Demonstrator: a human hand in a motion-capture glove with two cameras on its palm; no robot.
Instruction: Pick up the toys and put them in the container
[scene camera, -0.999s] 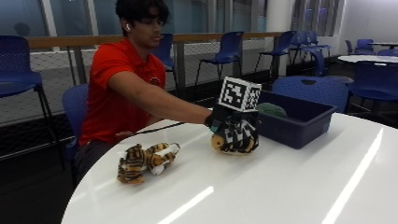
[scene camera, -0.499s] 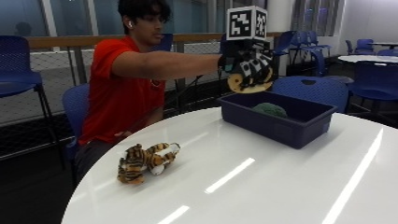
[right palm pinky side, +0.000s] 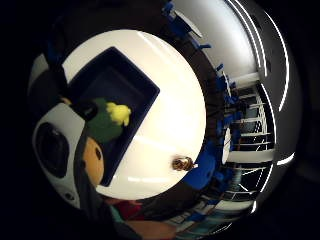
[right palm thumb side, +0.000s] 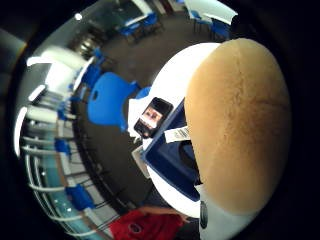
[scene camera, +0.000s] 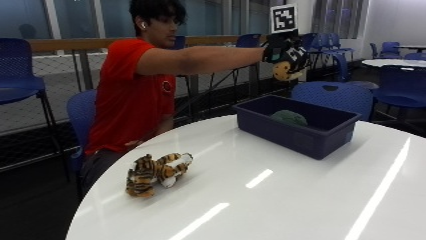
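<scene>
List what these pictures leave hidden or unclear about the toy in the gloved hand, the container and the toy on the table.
- Held toy: outside view, the gloved right hand covers most of it; its kind cannot be told.
- Container: outside view, the near wall hides the floor and the lower part of the green toy.
- Tiger toy: little finger side view, too small for detail.

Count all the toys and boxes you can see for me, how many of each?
Toys: 3: the tiger toy on the table, the green toy in the box, the tan toy held up by the gloved hand.
Boxes: 1: the blue container.
Total: 4.
</scene>
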